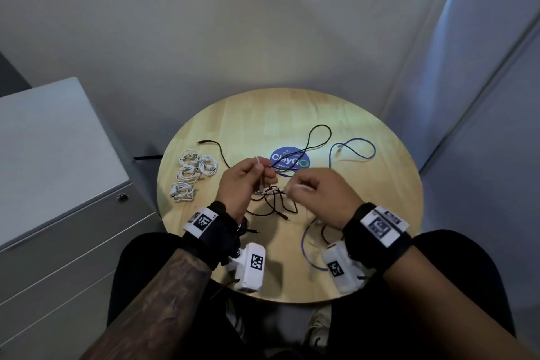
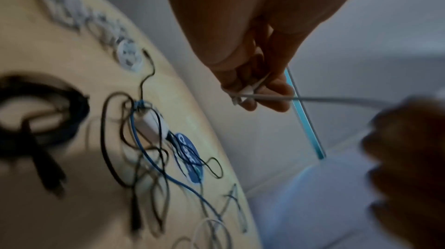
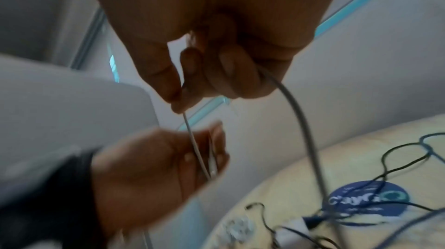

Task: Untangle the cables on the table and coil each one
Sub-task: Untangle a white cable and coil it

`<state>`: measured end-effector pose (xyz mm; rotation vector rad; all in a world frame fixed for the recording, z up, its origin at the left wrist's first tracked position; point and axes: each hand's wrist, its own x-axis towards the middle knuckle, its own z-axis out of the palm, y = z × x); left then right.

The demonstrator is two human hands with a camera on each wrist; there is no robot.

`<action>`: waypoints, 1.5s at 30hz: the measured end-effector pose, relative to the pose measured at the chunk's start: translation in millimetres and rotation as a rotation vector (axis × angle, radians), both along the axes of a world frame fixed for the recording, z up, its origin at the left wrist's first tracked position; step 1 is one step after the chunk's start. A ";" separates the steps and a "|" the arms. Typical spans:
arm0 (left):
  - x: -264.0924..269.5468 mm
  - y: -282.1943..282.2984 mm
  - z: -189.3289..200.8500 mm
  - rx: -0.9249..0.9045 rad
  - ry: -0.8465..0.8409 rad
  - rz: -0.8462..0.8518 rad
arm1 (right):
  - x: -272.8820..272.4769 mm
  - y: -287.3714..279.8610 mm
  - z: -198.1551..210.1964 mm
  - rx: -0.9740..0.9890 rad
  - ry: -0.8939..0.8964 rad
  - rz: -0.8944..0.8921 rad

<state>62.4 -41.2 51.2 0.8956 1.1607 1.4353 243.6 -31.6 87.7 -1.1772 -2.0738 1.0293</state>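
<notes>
White cable (image 2: 313, 98) is pinched in both your hands, left hand (image 1: 244, 184) and right hand (image 1: 324, 194), so yanking hard could drag the black tangle (image 1: 274, 204) tighter or off the surface (image 1: 365, 242).

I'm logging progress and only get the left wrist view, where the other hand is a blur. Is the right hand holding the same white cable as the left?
Observer: Yes. In the right wrist view the right hand pinches the white cable between thumb and finger, and the cable runs down into the left hand.
Operator: How many cables are coiled?
Observer: The head view shows four white coils lying on the left side of the table.
</notes>
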 end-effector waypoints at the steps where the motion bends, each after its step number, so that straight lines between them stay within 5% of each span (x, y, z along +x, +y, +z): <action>1: 1.1 -3.3 1.5 -0.004 0.055 -0.049 | 2.2 2.3 10.0 -0.010 0.083 -0.028; 7: 19.2 -13.0 22.5 -0.076 0.051 -0.347 | 7.8 30.1 24.3 0.149 0.149 -0.205; 13: 14.6 -19.9 44.5 -0.096 -0.339 -0.522 | 7.9 37.6 1.1 0.132 0.144 -0.258; 18: 6.2 -7.8 44.3 0.007 -0.580 -0.193 | -5.9 5.8 -31.2 0.033 -0.112 0.093; 23: -0.8 -2.9 24.3 0.032 -0.355 0.004 | -10.0 -6.8 -12.1 0.069 -0.137 0.137; 28: 4.7 -8.9 15.9 0.059 0.091 -0.042 | -4.0 -2.8 21.9 0.063 0.019 0.040; 31: 14.7 -15.1 21.6 0.039 0.181 -0.176 | 0.6 5.5 31.6 0.108 0.058 -0.012; 39: 13.2 -15.4 51.2 -0.098 -0.401 -0.459 | 5.1 25.3 1.8 0.128 0.079 -0.132; 42: 4.9 -7.0 52.6 -0.043 -0.705 -0.323 | -1.1 14.1 -15.8 0.034 -0.055 0.008; 45: -2.1 3.7 47.1 -0.009 -0.713 -0.075 | -6.6 -3.1 -22.8 0.000 -0.104 0.158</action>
